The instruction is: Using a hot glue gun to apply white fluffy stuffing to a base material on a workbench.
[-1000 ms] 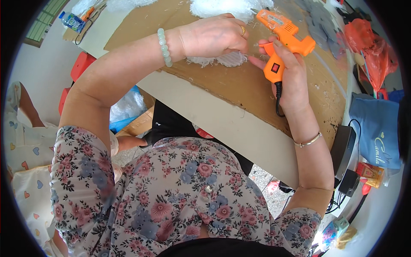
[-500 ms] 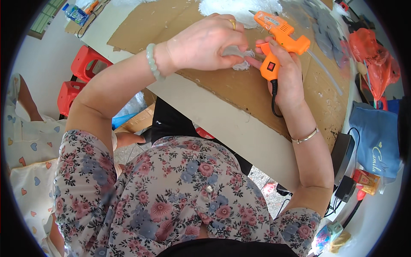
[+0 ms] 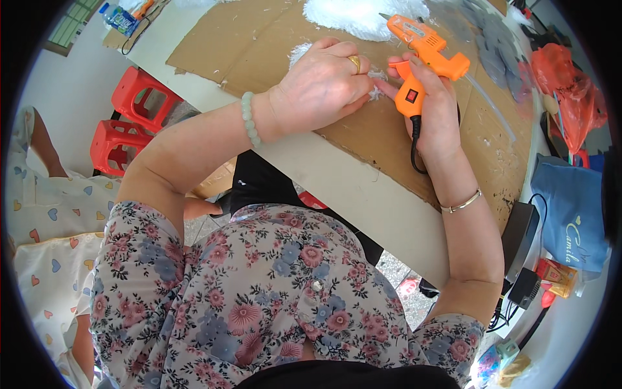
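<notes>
My right hand (image 3: pixel 439 104) grips an orange glue gun (image 3: pixel 424 47), its nozzle pointing up and left and its cord running down by my wrist. A clear glue stick (image 3: pixel 490 107) sticks out of the gun's back end. My left hand (image 3: pixel 327 84) is curled closed beside the gun, with a ring and a bead bracelet on. Between the hands shows a small white fluffy piece (image 3: pixel 376 85), pinched by my left fingers, which hide most of it. A fingertip of my right hand reaches to it. White fluff (image 3: pixel 298 53) also shows just beyond my left knuckles.
Brown cardboard (image 3: pixel 363 142) covers the white table (image 3: pixel 304 162). White plush material (image 3: pixel 363 16) and grey pieces (image 3: pixel 495 48) lie farther back. At right are a red plastic bag (image 3: pixel 567 84) and a blue bag (image 3: pixel 564 214). Red stools (image 3: pixel 139 97) and another person (image 3: pixel 58 246) are at left.
My left hand has turned and come slightly toward me, its fingers curling in tighter over the white fluffy piece. My right hand and the glue gun stay almost in place.
</notes>
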Demonstrator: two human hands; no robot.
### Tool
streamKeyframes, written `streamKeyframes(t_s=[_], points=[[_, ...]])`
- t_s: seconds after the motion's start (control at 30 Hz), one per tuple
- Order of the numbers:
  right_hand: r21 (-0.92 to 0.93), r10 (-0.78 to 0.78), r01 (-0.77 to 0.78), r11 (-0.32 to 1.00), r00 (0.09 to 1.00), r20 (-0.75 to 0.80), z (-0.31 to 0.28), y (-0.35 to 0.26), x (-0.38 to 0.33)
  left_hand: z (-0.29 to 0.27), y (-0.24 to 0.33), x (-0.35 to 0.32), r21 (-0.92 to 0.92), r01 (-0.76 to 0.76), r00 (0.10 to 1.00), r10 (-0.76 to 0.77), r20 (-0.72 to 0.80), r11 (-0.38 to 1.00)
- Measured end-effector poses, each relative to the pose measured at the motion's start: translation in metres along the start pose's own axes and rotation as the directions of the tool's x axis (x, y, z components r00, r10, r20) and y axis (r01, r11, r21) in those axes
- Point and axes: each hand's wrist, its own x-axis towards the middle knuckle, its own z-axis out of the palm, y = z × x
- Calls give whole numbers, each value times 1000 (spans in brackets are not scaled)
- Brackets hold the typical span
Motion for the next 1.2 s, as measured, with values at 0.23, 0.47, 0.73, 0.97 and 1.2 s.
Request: streamKeyframes(t_s=[0.23, 0.47, 0.73, 0.97, 1.2], points=[[32, -44, 44, 999, 999, -4, 0, -3, 2, 6, -10, -3, -88, 279, 960, -274, 61, 956], [-24, -22, 23, 999, 999, 44, 5, -12, -5, 3, -12, -2, -101, 367, 929, -358, 98, 925], [-32, 11, -9, 999, 998, 67, 3, -8, 2, -8, -14, 7, -250, 434, 900, -427, 86, 865], [-37, 21, -19, 999, 997, 73, -7, -7, 5, -21, -4, -11, -96, 244, 969, -245, -3, 965], [-19, 22, -21, 1000, 998, 61, -4, -6, 3, -15, 1, -8, 49, 47, 999, -49, 23, 998]])
